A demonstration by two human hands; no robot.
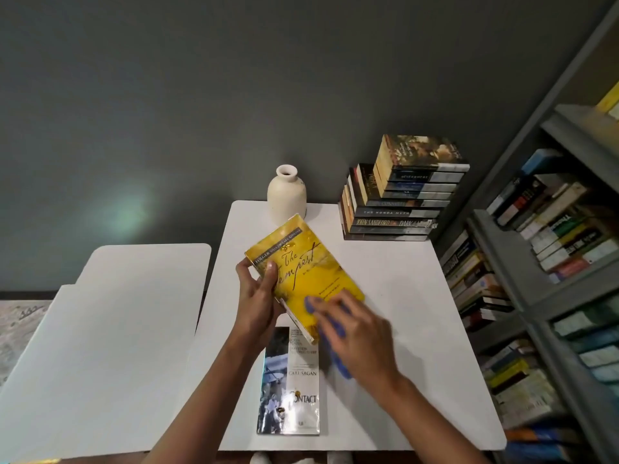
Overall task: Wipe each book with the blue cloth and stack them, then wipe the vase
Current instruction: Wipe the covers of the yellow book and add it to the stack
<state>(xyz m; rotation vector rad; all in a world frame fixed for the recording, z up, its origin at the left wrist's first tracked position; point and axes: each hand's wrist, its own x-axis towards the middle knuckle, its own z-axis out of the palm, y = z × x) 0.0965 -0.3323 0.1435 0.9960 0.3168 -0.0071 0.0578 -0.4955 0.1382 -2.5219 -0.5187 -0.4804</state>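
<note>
My left hand (256, 296) grips the left edge of a yellow paperback, "The Tempest" (303, 262), and holds it tilted above the white table (418, 329). My right hand (355, 333) presses the blue cloth (335, 346) against the book's lower right cover; the hand is blurred and hides most of the cloth. A white-spined paperback, "Contact" (294, 390), lies flat on the table below the yellow book. The cream vase (286, 193) stands upright at the table's far edge. A tall stack of several dark books (398, 202) sits at the far right corner.
A second white table (110, 329) adjoins on the left, with a narrow gap between the two. A grey bookshelf (542, 279) packed with books stands close on the right. A dark grey wall rises behind the tables.
</note>
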